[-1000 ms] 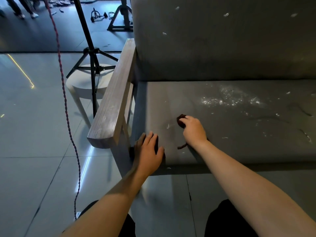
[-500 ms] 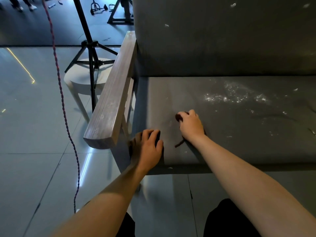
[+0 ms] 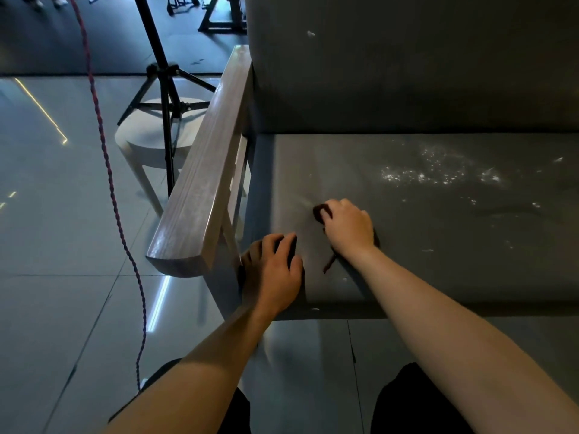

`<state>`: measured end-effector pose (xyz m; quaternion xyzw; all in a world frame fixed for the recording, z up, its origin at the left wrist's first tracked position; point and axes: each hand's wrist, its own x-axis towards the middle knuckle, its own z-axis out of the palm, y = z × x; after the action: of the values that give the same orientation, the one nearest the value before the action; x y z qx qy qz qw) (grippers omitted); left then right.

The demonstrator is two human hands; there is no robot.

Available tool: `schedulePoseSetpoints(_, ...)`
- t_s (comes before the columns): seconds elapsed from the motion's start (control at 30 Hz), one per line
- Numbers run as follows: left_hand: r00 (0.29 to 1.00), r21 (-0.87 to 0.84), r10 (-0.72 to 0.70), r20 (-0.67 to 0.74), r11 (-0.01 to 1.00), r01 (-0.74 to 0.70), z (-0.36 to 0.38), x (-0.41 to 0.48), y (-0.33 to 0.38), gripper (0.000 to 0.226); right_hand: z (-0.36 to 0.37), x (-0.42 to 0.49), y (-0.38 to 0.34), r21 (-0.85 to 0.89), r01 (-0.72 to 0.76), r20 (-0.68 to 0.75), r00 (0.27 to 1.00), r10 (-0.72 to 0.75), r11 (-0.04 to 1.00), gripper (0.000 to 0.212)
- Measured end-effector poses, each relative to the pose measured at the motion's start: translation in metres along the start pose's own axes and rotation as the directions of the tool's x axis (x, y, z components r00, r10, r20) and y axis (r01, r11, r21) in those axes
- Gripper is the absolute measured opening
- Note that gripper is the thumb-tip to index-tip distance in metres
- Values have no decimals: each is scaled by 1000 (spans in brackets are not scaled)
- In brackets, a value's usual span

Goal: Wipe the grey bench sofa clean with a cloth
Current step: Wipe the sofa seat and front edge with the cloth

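Left hand (image 3: 272,274), flat earlier, arches empty on grey padded bench sofa (image 3: 438,261); right hand (image 3: 349,228) grips dark-red cloth (image 3: 319,211) mid-wipe, white crumbs (image 3: 419,177) likely next.

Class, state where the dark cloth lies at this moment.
In the head view, the dark cloth is bunched under the right hand on the grey seat, near its left end, right of the left hand and wooden armrest.
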<state>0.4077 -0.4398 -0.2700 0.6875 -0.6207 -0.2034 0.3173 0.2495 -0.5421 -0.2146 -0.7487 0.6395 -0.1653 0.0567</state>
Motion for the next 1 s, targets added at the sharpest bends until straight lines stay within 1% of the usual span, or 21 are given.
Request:
schedulePoseSetpoints(0.03, 1000, 4, -1, -3, 1000, 1, 0, 0, 0, 48, 0, 6, 1, -10, -46, -1, 999, 46, 999, 30)
schedulePoseSetpoints(0.1, 1000, -4, -13, -8, 1000, 13, 1, 0, 0, 51, 1, 1, -10, -4, -56, 7, 998, 56, 998, 25)
schedulePoseSetpoints(0.2, 999, -14, 2, -49, 1000, -3, 1, -1, 4, 52, 5, -30, -33, 88, 48, 46, 998, -52, 995, 14)
schedulePoseSetpoints(0.27, 998, -27, 12, -56, 1000, -14, 0, -1, 7, 48, 3, -43, -34, 165, 129, 85, 986, -145, 978, 14)
schedulePoseSetpoints(0.3, 999, -45, 16, -51, 999, -19, 0, -1, 6, 47, 1, -43, -31, 169, 174, 90, 977, -191, 970, 16)
schedulePoseSetpoints(0.37, 999, -45, 29, -40, 999, -31, 1, 0, 1, 48, -2, -32, -19, 99, 236, 79, 967, -244, 967, 18)
schedulePoseSetpoints(0.4, 999, -31, 37, -35, 999, -38, 3, 1, -3, 49, -3, -24, -10, 52, 225, 68, 971, -228, 973, 20)
schedulePoseSetpoints(0.5, 998, -14, 54, -30, 998, -54, 6, 1, -11, 49, -9, -2, 16, -23, 40, 41, 998, -39, 999, 24)
schedulePoseSetpoints(0.57, 997, -10, 62, -42, 998, -62, 7, 2, -10, 49, -7, 0, 17, -25, -57, 6, 998, 57, 998, 23)
schedulePoseSetpoints(0.63, 997, -10, 58, -53, 998, -59, 6, 1, -7, 49, -3, -9, 0, 19, -90, 14, 996, 90, 996, 23)
schedulePoseSetpoints(0.7, 997, -15, 45, -55, 999, -46, 7, 2, -4, 49, 1, -23, -20, 71, -47, 47, 998, 43, 996, 23)
schedulePoseSetpoints(0.8, 999, -8, 39, -28, 999, -39, 8, 3, -5, 51, -1, -41, -35, 140, 76, 91, 992, -89, 987, 27)
schedulePoseSetpoints(0.87, 999, -2, 46, -10, 999, -46, 9, 4, -9, 52, -7, -48, -30, 130, 177, 90, 978, -189, 976, 29)
schedulePoseSetpoints(0.9, 999, -11, 46, -5, 999, -46, 9, 4, -10, 52, -10, -49, -23, 104, 205, 83, 973, -214, 973, 31)
schedulePoseSetpoints(0.93, 999, -23, 47, -3, 999, -47, 8, 4, -10, 52, -14, -47, -13, 70, 203, 72, 975, -208, 977, 32)
schedulePoseSetpoints(0.97, 999, -30, 53, -2, 998, -53, 7, 4, -11, 50, -17, -46, 1, 33, 166, 56, 984, -168, 986, 34)
schedulePoseSetpoints(1.0, 998, -32, 68, -4, 997, -68, 7, 4, -13, 49, -21, -45, 18, 3, 98, 35, 995, -98, 995, 34)
